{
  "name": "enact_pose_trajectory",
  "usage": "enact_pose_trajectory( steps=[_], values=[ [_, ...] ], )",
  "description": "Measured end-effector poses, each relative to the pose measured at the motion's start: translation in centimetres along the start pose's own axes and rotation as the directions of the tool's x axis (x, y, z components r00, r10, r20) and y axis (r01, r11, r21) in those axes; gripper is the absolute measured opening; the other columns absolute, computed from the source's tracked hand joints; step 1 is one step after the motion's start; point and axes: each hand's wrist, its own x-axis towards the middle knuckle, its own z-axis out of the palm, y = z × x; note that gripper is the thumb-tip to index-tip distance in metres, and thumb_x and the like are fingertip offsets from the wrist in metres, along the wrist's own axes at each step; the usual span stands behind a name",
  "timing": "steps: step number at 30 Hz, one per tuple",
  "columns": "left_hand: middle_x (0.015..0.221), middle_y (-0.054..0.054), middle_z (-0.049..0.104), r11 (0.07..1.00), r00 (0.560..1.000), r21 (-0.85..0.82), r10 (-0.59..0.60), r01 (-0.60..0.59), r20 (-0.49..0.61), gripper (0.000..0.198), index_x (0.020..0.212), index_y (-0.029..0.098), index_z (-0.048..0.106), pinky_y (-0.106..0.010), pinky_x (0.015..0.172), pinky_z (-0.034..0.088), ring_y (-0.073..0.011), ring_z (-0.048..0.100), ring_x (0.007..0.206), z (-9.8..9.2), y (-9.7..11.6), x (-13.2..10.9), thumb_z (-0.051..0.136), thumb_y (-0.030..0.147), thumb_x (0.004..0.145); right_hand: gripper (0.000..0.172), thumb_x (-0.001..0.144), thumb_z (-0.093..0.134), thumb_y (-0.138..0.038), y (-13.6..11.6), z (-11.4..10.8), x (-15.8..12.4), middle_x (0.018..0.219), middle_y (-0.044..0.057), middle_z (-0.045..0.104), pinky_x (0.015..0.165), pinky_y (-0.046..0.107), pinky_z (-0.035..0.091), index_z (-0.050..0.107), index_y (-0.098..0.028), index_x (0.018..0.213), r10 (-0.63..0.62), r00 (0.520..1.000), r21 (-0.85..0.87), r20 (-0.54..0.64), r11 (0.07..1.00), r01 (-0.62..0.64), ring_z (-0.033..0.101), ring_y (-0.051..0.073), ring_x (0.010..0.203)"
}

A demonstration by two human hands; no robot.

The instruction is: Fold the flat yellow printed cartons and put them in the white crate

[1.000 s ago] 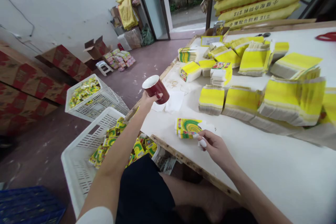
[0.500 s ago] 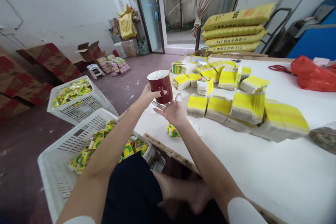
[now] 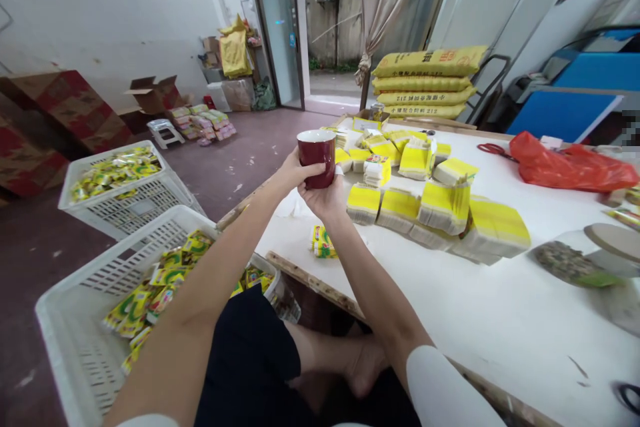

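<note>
A dark red mug (image 3: 318,155) with a white inside is held upright over the table's near left edge. My left hand (image 3: 296,172) grips its left side, with the thumb across the front. From below and the right, my right hand (image 3: 327,199) cups the mug's base, and its fingers are partly hidden behind it. White wrapping covers a fingertip of the right hand. Below the hands, a small stack of yellow-green packets (image 3: 323,241) lies on the white table (image 3: 450,320). To the right stand bundles of yellow-topped packets (image 3: 400,207).
White plastic baskets (image 3: 60,307) with yellow packets stand at the left. A red plastic bag (image 3: 560,163), red-handled scissors (image 3: 493,149) and a clear jar (image 3: 575,260) are on the table's right. Yellow sacks (image 3: 425,83) are stacked behind; cardboard boxes (image 3: 70,113) line the left wall.
My right hand has gone from open fingers below the mug to cupping its base. The left thumb now lies across the mug's front, and the handle is no longer visible. The view has turned right.
</note>
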Motion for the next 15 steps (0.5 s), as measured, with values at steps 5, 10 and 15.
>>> enact_pose_trajectory(
  steps=[5, 10, 15],
  values=[
    [0.124, -0.013, 0.068, 0.994, 0.997, -0.097, 0.062, -0.057, 0.048, 0.078, 0.124, 0.018, 0.055, -0.049, 0.109, 0.044, -0.0340, 0.059, 0.125, 0.1, -0.2, 0.3, 0.087, 0.052, 0.062, 0.053, 0.103, 0.024, -0.053, -1.1, 0.5, 0.4, 0.082, 0.004, 0.074, 0.049, 0.022, 0.053, 0.065, -0.020, 0.099, -0.004, 1.000, -0.013, -0.020, 1.000, 0.004, 0.064, 0.015, 0.068],
    [0.130, -0.012, 0.063, 0.982, 0.993, -0.158, 0.090, -0.101, -0.077, 0.082, 0.133, 0.022, 0.048, -0.045, 0.105, 0.048, -0.0303, 0.057, 0.128, -0.6, -2.1, -0.8, 0.080, 0.061, 0.068, 0.055, 0.102, 0.023, -0.057, -2.0, 1.1, 0.5, 0.079, 0.005, 0.071, 0.046, 0.022, 0.050, 0.063, -0.020, 0.097, -0.035, 0.999, -0.041, -0.018, 0.999, 0.034, 0.061, 0.016, 0.066],
    [0.103, -0.002, 0.070, 0.994, 0.962, -0.061, -0.105, 0.092, -0.252, 0.062, 0.101, 0.022, 0.060, -0.031, 0.087, 0.052, -0.0194, 0.065, 0.103, -2.4, -5.2, -4.4, 0.082, 0.064, 0.060, 0.058, 0.100, 0.020, -0.058, -2.9, 1.1, 0.4, 0.074, 0.006, 0.067, 0.045, 0.021, 0.047, 0.063, -0.018, 0.095, -0.069, 0.998, -0.053, -0.003, 0.996, 0.069, 0.056, 0.015, 0.062]
  ],
)
